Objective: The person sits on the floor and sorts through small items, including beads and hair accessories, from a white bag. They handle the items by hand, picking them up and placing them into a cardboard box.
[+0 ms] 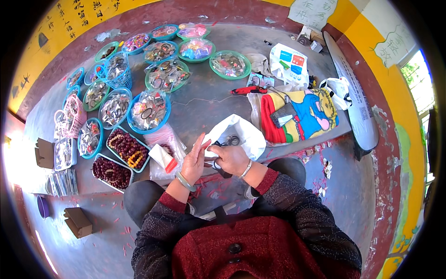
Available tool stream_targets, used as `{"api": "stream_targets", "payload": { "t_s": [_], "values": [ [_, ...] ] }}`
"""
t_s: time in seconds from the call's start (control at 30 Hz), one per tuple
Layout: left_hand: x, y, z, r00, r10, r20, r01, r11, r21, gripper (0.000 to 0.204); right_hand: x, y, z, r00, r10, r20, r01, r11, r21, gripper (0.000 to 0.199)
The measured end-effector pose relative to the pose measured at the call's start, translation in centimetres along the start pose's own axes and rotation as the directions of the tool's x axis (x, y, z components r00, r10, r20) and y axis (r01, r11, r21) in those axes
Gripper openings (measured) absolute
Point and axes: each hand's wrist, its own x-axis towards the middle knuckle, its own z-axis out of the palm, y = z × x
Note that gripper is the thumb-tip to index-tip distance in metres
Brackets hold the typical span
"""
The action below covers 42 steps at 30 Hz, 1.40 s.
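Left hand [194,160] sits with my fingers straight and pressed together, upright just beside the right hand [231,159], which pinches the edge of a white plastic bag [241,135] at twelve o'clock from it. At nine o'clock lie trays of dark red beads [127,149].

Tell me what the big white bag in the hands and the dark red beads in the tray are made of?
The big white bag looks like thin, shiny plastic; it crinkles and folds. The dark red round beads look like polished wood or seeds, glossy, but that is uncertain from here.
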Motion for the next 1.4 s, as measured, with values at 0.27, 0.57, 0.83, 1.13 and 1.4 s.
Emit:
{"api": "stream_targets", "payload": {
  "t_s": [0.27,0.57,0.83,1.13,1.4],
  "values": [
    [-0.1,-0.8,-0.3,0.982,0.166,0.085,-0.181,0.959,0.22,0.052,0.1,0.0,0.3,0.996,-0.028,-0.089,0.033,0.998,0.059,0.023],
    [-0.2,-1.0,-0.1,0.974,0.215,0.076,-0.228,0.928,0.294,0.057,0.1,-0.2,-0.2,0.99,-0.116,-0.074,0.119,0.992,0.035,0.017],
    [0.1,-2.3,0.2,0.969,0.245,-0.008,-0.223,0.894,0.388,0.055,0.0,-0.7,0.0,0.96,-0.269,0.081,0.278,0.953,-0.121,0.014],
    [0.6,-3.8,0.5,0.959,-0.15,-0.241,0.124,0.985,-0.119,0.046,-0.3,-0.7,0.5,0.946,-0.321,-0.03,0.302,0.916,-0.265,0.007],
    [0.1,-2.7,-0.1,0.908,-0.393,-0.144,0.352,0.904,-0.242,0.02,0.2,-0.9,0.6,0.931,-0.288,-0.227,0.276,0.958,-0.082,0.009]
  ]
}}
